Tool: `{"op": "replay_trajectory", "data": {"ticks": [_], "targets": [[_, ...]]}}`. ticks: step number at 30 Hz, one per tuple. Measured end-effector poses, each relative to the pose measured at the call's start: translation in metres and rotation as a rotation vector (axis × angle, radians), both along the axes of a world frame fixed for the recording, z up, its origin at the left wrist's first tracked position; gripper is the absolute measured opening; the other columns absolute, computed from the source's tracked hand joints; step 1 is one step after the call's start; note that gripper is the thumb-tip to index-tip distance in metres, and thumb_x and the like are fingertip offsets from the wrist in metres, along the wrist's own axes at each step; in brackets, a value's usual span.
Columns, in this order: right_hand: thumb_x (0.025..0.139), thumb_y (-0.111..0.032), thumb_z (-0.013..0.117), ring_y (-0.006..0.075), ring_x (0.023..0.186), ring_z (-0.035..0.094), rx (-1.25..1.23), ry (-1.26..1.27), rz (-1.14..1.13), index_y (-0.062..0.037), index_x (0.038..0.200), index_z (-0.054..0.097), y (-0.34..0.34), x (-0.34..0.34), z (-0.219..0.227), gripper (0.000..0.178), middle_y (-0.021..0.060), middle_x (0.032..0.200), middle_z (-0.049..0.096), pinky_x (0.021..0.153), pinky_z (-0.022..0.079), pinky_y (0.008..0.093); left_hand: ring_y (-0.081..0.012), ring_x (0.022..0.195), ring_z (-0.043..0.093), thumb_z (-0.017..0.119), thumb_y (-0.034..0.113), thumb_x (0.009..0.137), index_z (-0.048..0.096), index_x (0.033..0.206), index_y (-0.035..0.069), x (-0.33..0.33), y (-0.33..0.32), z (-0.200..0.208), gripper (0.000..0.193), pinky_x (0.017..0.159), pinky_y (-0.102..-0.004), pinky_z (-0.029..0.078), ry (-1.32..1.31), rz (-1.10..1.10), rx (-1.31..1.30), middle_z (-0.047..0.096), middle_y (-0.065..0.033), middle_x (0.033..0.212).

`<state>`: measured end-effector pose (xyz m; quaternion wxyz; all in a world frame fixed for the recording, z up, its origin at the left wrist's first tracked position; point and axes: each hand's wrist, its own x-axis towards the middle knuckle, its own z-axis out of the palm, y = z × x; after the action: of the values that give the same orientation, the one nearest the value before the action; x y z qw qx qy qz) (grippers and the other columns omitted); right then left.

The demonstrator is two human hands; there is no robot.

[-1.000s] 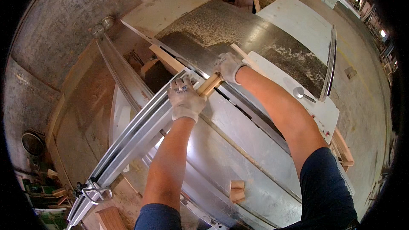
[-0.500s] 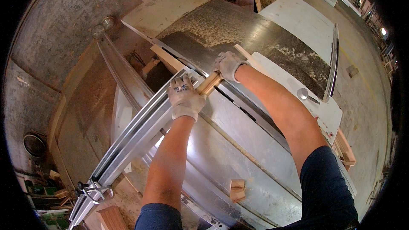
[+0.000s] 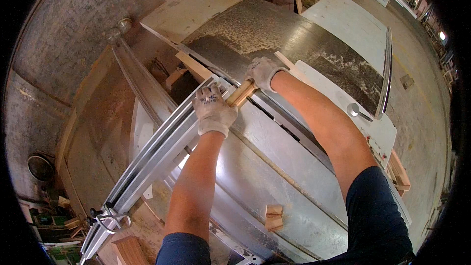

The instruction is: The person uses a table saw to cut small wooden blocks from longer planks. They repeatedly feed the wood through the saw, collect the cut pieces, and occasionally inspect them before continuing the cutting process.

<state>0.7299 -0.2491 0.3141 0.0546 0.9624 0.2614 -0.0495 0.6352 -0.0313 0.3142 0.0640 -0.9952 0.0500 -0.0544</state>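
Observation:
Between my two gloved hands lies a short wooden piece (image 3: 240,95), set crosswise on the metal sliding table of a panel saw. My left hand (image 3: 214,110) is closed over its near end, beside the aluminium fence (image 3: 156,152). At the far end my right hand (image 3: 264,73) wraps round the piece, close to the dark slot running along the table. The gloves hide both ends of the wood. A light wooden strip (image 3: 195,66) sits past the fence's end, and another thin strip (image 3: 284,60) shows just beyond my right hand.
Small wood offcuts (image 3: 274,217) lie on the near part of the sliding table. A white guard plate (image 3: 343,99) with a round knob (image 3: 353,110) stands to the right. The dark saw bed (image 3: 274,32) spreads behind. A fence clamp (image 3: 112,220) sits at lower left.
The view has shifted very slightly. Both hands keep the same hold on the wooden piece, with no clear movement over the table.

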Motion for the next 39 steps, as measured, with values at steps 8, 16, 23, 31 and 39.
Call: {"op": "replay_trajectory", "data": {"ticks": [8,16,23,31,39], "targets": [[0.09,-0.024,0.079,0.0295,0.134,0.058,0.038,0.116,-0.118,-0.0305,0.128,0.077,0.007,0.003,0.007,0.039,0.0021,0.135,0.068,0.114,0.047,0.0439,-0.0335,0.143,0.04,0.067,0.067,0.09,0.05,0.153,-0.001,0.001,-0.001,0.01,0.094,0.114,-0.0497,0.037,0.076,0.01,-0.051,0.052,-0.0175,0.145],[0.093,-0.019,0.075,0.0275,0.134,0.059,0.049,0.087,-0.101,-0.0289,0.126,0.077,0.004,0.009,0.002,0.035,0.0043,0.132,0.071,0.115,0.047,0.0443,-0.0312,0.137,0.044,0.069,0.064,0.089,0.054,0.147,0.0,0.004,-0.004,0.019,0.087,0.11,-0.0484,0.041,0.121,0.019,-0.056,0.053,-0.0142,0.138],[0.091,-0.018,0.072,0.0284,0.128,0.064,0.073,0.03,-0.095,-0.0262,0.118,0.078,0.005,0.006,0.008,0.029,0.004,0.123,0.075,0.109,0.051,0.0441,-0.0312,0.14,0.047,0.07,0.062,0.09,0.049,0.155,0.001,0.007,0.002,0.02,0.092,0.114,-0.0476,0.041,0.069,0.015,-0.088,0.055,-0.0153,0.144],[0.088,-0.02,0.075,0.0333,0.125,0.065,0.289,-0.152,-0.078,-0.0104,0.121,0.076,-0.036,-0.054,0.031,0.034,0.0096,0.123,0.074,0.111,0.05,0.0476,-0.0376,0.156,0.035,0.063,0.06,0.098,0.031,0.168,0.003,0.003,0.011,0.007,0.096,0.125,-0.0485,0.033,0.142,0.002,0.062,0.04,-0.0225,0.167],[0.085,-0.033,0.082,0.0368,0.124,0.061,0.471,0.162,-0.144,-0.0097,0.114,0.067,-0.011,-0.268,0.053,0.04,0.0166,0.124,0.067,0.109,0.048,0.0489,-0.0413,0.157,0.034,0.083,0.048,0.088,0.031,0.167,0.01,-0.027,0.046,0.026,0.102,0.13,-0.0481,0.032,0.223,0.018,-0.115,0.039,-0.0218,0.167]]}}
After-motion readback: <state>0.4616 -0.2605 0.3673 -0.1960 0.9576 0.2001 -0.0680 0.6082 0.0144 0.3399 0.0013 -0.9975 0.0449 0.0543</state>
